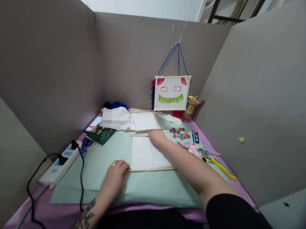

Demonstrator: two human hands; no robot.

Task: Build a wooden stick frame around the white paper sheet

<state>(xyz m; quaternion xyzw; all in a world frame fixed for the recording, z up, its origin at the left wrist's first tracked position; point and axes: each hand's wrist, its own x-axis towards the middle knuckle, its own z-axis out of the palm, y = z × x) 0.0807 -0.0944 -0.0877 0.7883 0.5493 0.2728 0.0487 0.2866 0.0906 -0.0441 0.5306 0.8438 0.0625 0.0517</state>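
A white sheet (143,156) with a thin wooden stick (153,170) along its near edge lies on the green cloth. My left hand (119,170) rests at the near left corner of that sheet, fingers bent together at the stick's end; whatever they hold is hidden. My right hand (156,136) reaches to the sheet's far side, beside another thin stick (139,136). Its fingers are mostly hidden, so their grip cannot be made out. Just beyond lies a white panel framed with sticks (145,121), with crumpled white paper (117,118) at its left.
A power strip (60,164) with black cables sits left, near a dark green booklet (100,136). On the right are paint pots (180,133), a pink glue gun (189,146) and yellow-handled pliers (223,168). A decorated panel (171,93) hangs at the back.
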